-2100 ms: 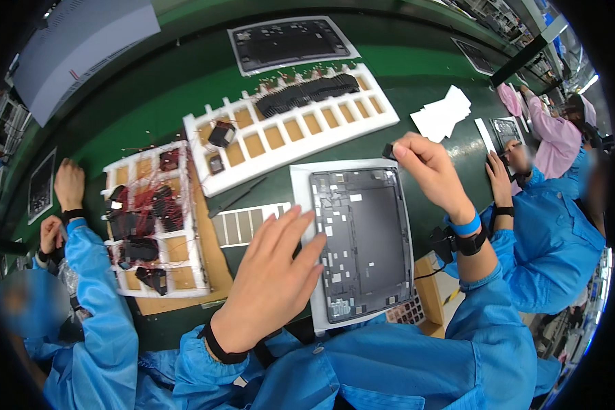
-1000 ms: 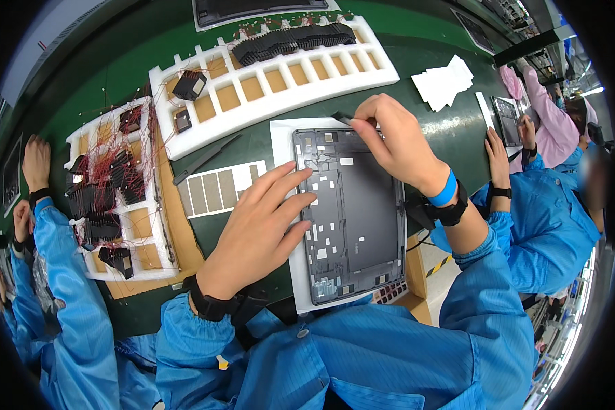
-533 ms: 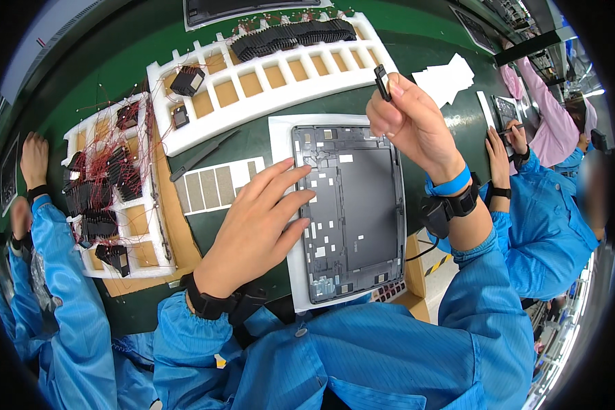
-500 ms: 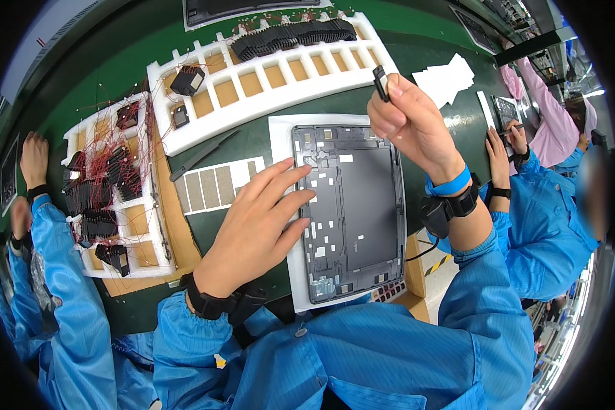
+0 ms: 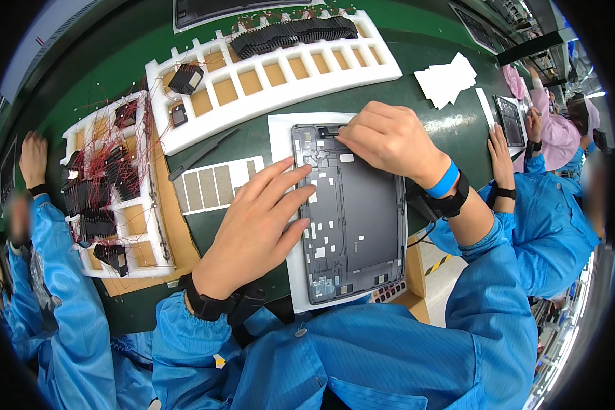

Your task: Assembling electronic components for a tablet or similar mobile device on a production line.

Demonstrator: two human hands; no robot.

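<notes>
A dark grey tablet back housing (image 5: 372, 219) lies on a white sheet (image 5: 280, 133) in front of me, its inside facing up with small white pads. My left hand (image 5: 253, 229) rests spread, fingertips on the housing's left edge. At the housing's top edge, my right hand (image 5: 393, 143) pinches a small black oblong part (image 5: 330, 131), which looks like a speaker module. The part sits at or just over the upper left corner area; whether it is seated I cannot tell. My fingertips hide its right end.
A white foam tray (image 5: 273, 99) holds a row of black modules. Another foam tray (image 5: 158, 239) on cardboard has black modules with tangled red wires. Black tweezers (image 5: 205, 154) and a sheet of grey pads (image 5: 215, 188) lie between. White papers (image 5: 447, 82) lie right; co-workers sit both sides.
My right hand has come down and left, from above the housing's upper right corner to its top edge, carrying the black part. My left hand has stayed in place.
</notes>
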